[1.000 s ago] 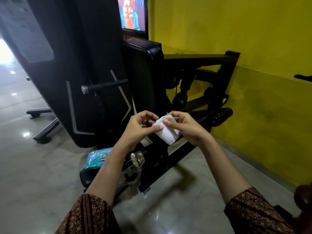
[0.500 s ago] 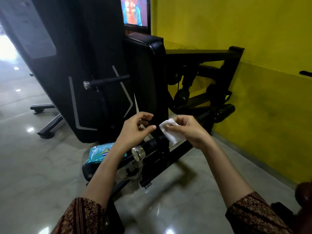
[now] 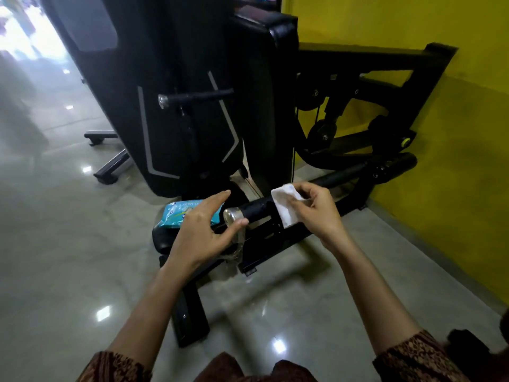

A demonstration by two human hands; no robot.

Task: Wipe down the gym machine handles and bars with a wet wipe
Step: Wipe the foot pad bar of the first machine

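Right hand (image 3: 314,209) pinches the white wet wipe (image 3: 286,206), draped over the black handle (image 3: 256,210). Left hand (image 3: 201,232) spread, fingers straight, thumb touching the handle's chrome end cap (image 3: 231,216).

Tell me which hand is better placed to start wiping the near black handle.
Right. The right hand pinches the wet wipe, which lies draped over the black handle. The left hand is open and holds nothing, its thumb by the chrome end cap.
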